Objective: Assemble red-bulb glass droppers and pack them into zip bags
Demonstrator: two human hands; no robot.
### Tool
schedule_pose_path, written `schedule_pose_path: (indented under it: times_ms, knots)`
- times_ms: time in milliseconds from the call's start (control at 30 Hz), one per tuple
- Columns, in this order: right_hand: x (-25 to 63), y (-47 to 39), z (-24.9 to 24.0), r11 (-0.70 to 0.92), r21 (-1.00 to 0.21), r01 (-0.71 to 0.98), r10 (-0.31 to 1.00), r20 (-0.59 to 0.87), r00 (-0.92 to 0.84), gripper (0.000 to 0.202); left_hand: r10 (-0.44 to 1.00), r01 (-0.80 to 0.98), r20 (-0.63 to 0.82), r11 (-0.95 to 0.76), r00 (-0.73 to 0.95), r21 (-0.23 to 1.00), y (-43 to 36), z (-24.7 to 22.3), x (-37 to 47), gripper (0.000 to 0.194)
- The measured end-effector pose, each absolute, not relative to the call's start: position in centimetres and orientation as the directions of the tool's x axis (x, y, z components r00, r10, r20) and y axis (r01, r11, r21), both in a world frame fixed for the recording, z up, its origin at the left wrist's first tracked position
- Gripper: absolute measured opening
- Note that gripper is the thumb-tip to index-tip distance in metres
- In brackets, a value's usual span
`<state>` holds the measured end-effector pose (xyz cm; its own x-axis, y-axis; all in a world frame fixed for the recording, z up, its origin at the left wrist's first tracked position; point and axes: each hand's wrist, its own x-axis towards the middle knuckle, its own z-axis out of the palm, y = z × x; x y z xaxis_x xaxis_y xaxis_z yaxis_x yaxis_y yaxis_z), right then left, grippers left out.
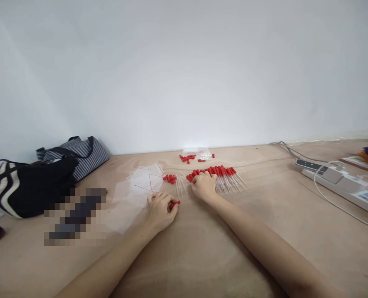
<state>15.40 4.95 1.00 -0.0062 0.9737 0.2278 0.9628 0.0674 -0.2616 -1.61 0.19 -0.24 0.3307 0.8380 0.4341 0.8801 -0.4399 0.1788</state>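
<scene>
My left hand [161,210] rests on the table with its fingers closed around red dropper bulbs [174,205]. Just beyond it lie a small pile of loose red bulbs [170,179] and a few thin clear tubes [180,184]. At the left end of a row of droppers [222,171], each a red bulb on a thin tube, is my right hand [204,186]. Its fingers are curled together among the bulbs, and what they pinch is hidden. Flat clear zip bags [140,186] with red seal lines are spread beyond and left of my left hand.
More red bulbs [188,158] lie near the wall beside a clear bag [199,153]. A black bag [44,186] and a striped bag [89,155] stand at left, near a blurred dark object [78,215]. A power strip [351,190] with cables lies at right.
</scene>
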Motion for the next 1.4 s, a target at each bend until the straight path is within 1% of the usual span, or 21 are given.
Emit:
schedule_pose_path:
  times_ms: [267,433,533,633,733,800,833,967,1033,1100,1167,1233,1400]
  knots:
    - [13.8,5.4,0.3,0.029,-0.206,0.978,0.976,0.215,0.017,0.026,0.842,0.877,0.428,-0.440,0.327,0.195,0.1,-0.1,-1.7,0.010]
    - [14.6,3.8,0.8,0.043,-0.167,0.985,0.979,0.204,-0.008,0.022,0.820,0.837,0.429,-0.501,0.378,0.220,0.0,0.0,-1.8,0.010]
    - [16.6,1.7,0.7,0.098,-0.136,0.986,0.974,0.218,-0.067,0.020,0.792,0.798,0.431,-0.558,0.432,0.227,-0.1,0.2,-1.8,0.010]
    - [19.1,-0.5,-0.1,0.246,-0.067,0.967,0.935,0.278,-0.218,0.015,0.775,0.767,0.411,-0.599,0.481,0.230,-0.1,0.4,-1.7,0.011]
    - [21.3,-1.9,-0.7,0.335,-0.044,0.941,0.894,0.329,-0.303,0.009,0.763,0.744,0.393,-0.624,0.513,0.241,0.0,0.5,-1.6,0.012]
    - [22.1,-2.1,-0.8,0.388,-0.071,0.919,0.877,0.335,-0.344,0.009,0.758,0.736,0.396,-0.631,0.518,0.245,0.1,0.4,-1.7,0.012]
    - [22.3,-2.0,-0.7,0.415,-0.103,0.904,0.870,0.336,-0.362,0.010,0.755,0.733,0.399,-0.634,0.520,0.244,0.1,0.3,-1.7,0.013]
    - [22.1,-1.2,-0.9,0.504,-0.291,0.813,0.846,0.353,-0.399,0.022,0.726,0.723,0.422,-0.660,0.544,0.204,0.5,-0.2,-2.0,0.017]
    - [21.8,-0.8,-1.4,0.500,-0.375,0.781,0.854,0.362,-0.374,0.016,0.711,0.724,0.442,-0.667,0.547,0.177,0.7,-0.4,-2.1,0.015]
    - [21.5,-0.7,-2.0,0.487,-0.428,0.761,0.861,0.379,-0.338,0.009,0.710,0.734,0.456,-0.659,0.536,0.164,0.8,-0.4,-1.9,0.014]
    - [21.3,-0.8,-2.5,0.488,-0.440,0.754,0.855,0.413,-0.313,0.008,0.721,0.745,0.452,-0.646,0.525,0.166,0.8,-0.3,-1.5,0.014]
    - [21.2,-1.0,-2.6,0.503,-0.424,0.753,0.836,0.460,-0.300,0.008,0.740,0.751,0.432,-0.633,0.516,0.189,0.6,-0.2,-0.8,0.014]
    - [20.9,-1.6,-2.2,0.519,-0.398,0.756,0.788,0.566,-0.242,0.010,0.795,0.754,0.390,-0.587,0.466,0.296,0.1,-0.6,0.9,0.011]
